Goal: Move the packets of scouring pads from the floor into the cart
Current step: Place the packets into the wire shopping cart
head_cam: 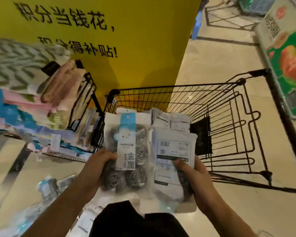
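Two scouring-pad packets, left hand (99, 165) gripping face-up packet (126, 151), right hand (197, 178) gripping label-up packet (173, 161): advise lowering both flat onto cart (237, 127) near-corner stack.

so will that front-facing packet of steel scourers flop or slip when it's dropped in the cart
Probably floppy: the packet of steel scourers is a thin clear bag that the left hand grips at one edge. Likely light, since it holds only wire balls. The glossy film may slide on the packets in the cart.
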{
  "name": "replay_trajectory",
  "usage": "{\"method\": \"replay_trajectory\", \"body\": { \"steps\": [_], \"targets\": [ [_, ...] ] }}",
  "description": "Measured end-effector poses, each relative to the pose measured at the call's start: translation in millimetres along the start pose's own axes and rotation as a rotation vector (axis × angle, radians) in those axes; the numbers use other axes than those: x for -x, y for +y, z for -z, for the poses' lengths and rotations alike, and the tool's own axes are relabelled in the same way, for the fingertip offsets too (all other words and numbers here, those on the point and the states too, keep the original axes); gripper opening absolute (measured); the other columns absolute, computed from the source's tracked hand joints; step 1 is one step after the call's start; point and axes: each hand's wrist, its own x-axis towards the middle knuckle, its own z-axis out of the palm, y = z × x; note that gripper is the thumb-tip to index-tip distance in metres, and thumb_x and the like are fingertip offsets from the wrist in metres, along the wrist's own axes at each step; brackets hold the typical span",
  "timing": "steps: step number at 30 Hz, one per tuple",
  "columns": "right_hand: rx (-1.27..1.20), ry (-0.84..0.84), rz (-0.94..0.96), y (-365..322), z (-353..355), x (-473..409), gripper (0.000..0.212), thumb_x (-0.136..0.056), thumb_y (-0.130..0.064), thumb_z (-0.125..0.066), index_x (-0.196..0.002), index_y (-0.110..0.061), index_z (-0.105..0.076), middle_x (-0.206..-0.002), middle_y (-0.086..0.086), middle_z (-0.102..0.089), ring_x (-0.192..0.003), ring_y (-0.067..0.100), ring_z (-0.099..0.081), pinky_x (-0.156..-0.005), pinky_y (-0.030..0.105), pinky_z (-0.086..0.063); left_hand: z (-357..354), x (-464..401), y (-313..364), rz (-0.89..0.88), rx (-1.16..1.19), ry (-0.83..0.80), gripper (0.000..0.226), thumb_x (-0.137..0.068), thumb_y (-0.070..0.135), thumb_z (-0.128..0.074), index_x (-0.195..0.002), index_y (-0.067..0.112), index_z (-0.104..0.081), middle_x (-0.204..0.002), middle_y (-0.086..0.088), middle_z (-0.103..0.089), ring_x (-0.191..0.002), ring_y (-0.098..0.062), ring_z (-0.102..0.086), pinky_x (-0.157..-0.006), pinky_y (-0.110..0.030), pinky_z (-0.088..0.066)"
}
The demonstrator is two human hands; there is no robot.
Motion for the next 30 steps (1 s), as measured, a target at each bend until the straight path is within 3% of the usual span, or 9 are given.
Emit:
{"method": "replay_trajectory", "body": {
  "steps": [4,8,12,15,17,19,24,27,30],
  "targets": [
    [0.028,-0.003,-0.024,-26,-17,-52,0.034,-0.092,-0.013,-0.076,-0.124,-0.022,-0.067,-0.109,0.001,-0.082,-0.101,0.026,-0.079,-0.094,0.053,-0.062,-7,-42,30,-0.006,0.017,-0.012,0.023,-0.094,0.005,-0.058,-0.113,0.008,-0.072,-0.106,-0.013,-0.081,-0.091,-0.029,-0.08,-0.074,-0.039,-0.062],
    [0.063,0.018,-0.036,-34,-35,-101,0.036,-0.092,-0.014,-0.077,-0.124,-0.023,-0.064,-0.111,-0.001,-0.081,-0.102,0.023,-0.079,-0.096,0.054,-0.062,2,-105,47,0.012,-0.007,-0.01,0.055,-0.058,0.023,-0.077,-0.111,0.01,-0.074,-0.113,-0.018,-0.079,-0.096,-0.036,-0.077,-0.088,-0.046,-0.058],
    [0.079,0.069,-0.086,-31,-56,-163,0.039,-0.088,-0.025,-0.082,-0.122,-0.027,-0.064,-0.113,-0.002,-0.081,-0.104,0.024,-0.078,-0.098,0.054,-0.061,12,-172,52,0.055,-0.122,0.052,0.053,-0.053,0.032,-0.078,-0.102,0.014,-0.078,-0.111,-0.022,-0.076,-0.1,-0.039,-0.073,-0.095,-0.055,-0.056],
    [0.101,0.091,-0.109,-23,-72,-213,0.034,-0.09,-0.021,-0.08,-0.121,-0.022,-0.065,-0.113,0.002,-0.08,-0.102,0.023,-0.076,-0.093,0.047,-0.062,9,-211,55,0.061,-0.179,0.079,0.035,-0.073,0.03,-0.073,-0.102,0.01,-0.073,-0.091,-0.017,-0.076,-0.087,-0.034,-0.073,-0.088,-0.049,-0.057],
    [0.103,0.093,-0.108,-19,-81,-245,0.029,-0.093,-0.017,-0.077,-0.119,-0.018,-0.065,-0.106,0.004,-0.078,-0.094,0.022,-0.073,-0.079,0.037,-0.058,4,-241,56,0.055,-0.202,0.128,0.037,-0.072,0.031,-0.071,-0.102,0.009,-0.072,-0.098,-0.016,-0.077,-0.095,-0.034,-0.073,-0.09,-0.05,-0.057],
    [0.12,0.102,-0.097,-13,-87,-275,0.026,-0.093,-0.017,-0.077,-0.115,-0.017,-0.063,-0.102,0.005,-0.076,-0.091,0.024,-0.07,-0.073,0.034,-0.053,0,-271,50,0.039,-0.201,0.144,0.013,-0.086,0.017,-0.068,-0.097,0.011,-0.071,-0.1,-0.014,-0.076,-0.092,-0.031,-0.072,-0.08,-0.04,-0.055],
    [0.18,0.137,-0.06,18,-101,-342,0.029,-0.088,-0.023,-0.079,-0.11,-0.03,-0.062,-0.106,-0.003,-0.077,-0.099,0.02,-0.072,-0.088,0.041,-0.058,8,-350,20,0.047,-0.24,0.173,0.011,-0.092,-0.002,-0.064,-0.09,0.008,-0.069,-0.09,-0.024,-0.073,-0.067,-0.018,-0.075,-0.062,-0.027,-0.057],
    [0.209,0.154,-0.052,33,-111,-363,0.03,-0.083,-0.03,-0.079,-0.107,-0.035,-0.061,-0.103,-0.008,-0.077,-0.097,0.015,-0.073,-0.088,0.039,-0.059,15,-375,-3,0.05,-0.225,0.178,0.012,-0.089,0.013,-0.072,-0.099,0.018,-0.074,-0.096,-0.015,-0.079,-0.09,-0.034,-0.076,-0.081,-0.043,-0.059],
    [0.253,0.142,-0.06,50,-114,-382,0.038,-0.075,-0.039,-0.077,-0.11,-0.038,-0.061,-0.104,-0.009,-0.078,-0.097,0.016,-0.074,-0.089,0.043,-0.061,15,-400,-23,0.078,-0.245,0.223,0.012,-0.096,0.009,-0.067,-0.101,0.018,-0.071,-0.093,-0.014,-0.078,-0.093,-0.038,-0.074,-0.084,-0.048,-0.057]
  ]
}}
